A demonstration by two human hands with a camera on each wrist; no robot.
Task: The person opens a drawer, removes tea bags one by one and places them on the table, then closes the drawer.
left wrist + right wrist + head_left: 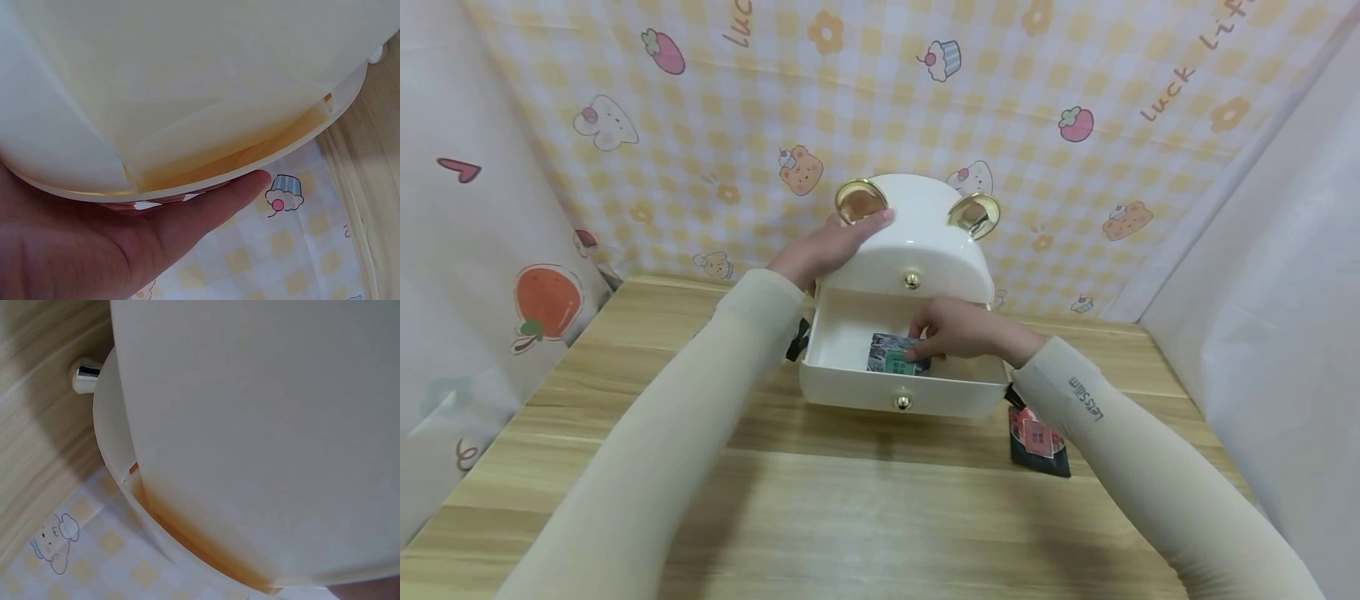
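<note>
A white storage box [917,250] with gold ears stands at the back of the table, its lower drawer [850,389] pulled out. My left hand [823,250] grips the box's upper left side by the gold ear, the thumb lying along the curved edge in the left wrist view and the other fingers mostly hidden behind. Down in the drawer, my right hand [958,327] pinches a small dark flat packet [883,360] with a green label by its right part. The right wrist view mostly shows the box's pale surface, with that hand nearly out of sight.
A similar dark packet with a red label [1037,442] lies on the wooden table [880,525], right of the drawer and near my right sleeve. Behind the box hangs a yellow checked cloth [737,142]; white cloths hang at both sides. An upper drawer knob [912,281] is gold.
</note>
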